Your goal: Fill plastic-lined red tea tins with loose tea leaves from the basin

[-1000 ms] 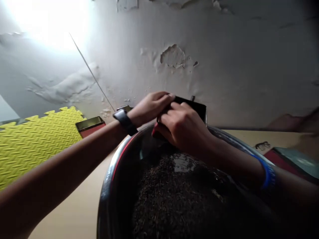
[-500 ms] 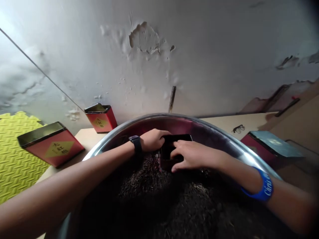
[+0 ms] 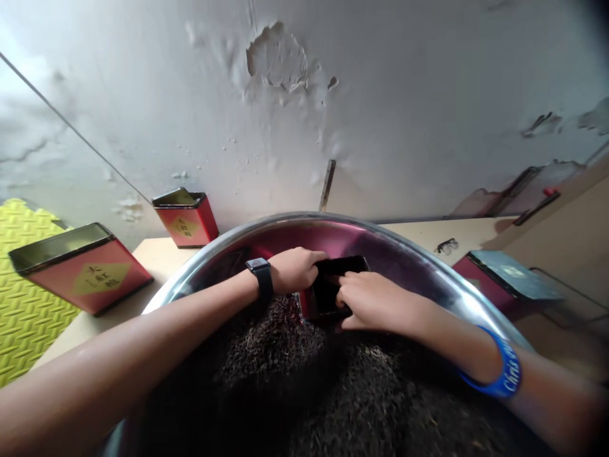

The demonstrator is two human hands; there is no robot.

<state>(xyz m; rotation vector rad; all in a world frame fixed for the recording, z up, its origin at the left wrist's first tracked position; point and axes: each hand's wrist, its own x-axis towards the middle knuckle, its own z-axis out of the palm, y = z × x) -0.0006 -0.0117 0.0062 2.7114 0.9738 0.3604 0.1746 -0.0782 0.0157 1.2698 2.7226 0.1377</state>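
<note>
A large metal basin holds a heap of dark dry leaves. Inside it, near the far wall, a red tin with a black rim leans with its open mouth facing me; its inside is dark. My left hand, below a black watch, is closed on the tin's upper left edge. On the tin's right side my right hand grips the edge, fingers bent over the rim and thumb low. A blue band circles my right forearm.
Two open red tins, a larger and a smaller, stand left of the basin on a pale table. Glasses and a red tin with a grey-blue top are at right. A peeling wall rises behind; yellow mat lies far left.
The view has shifted slightly. The fingers of my right hand have drawn in from the tin's mouth to its right edge, and more of the tin's red side shows.
</note>
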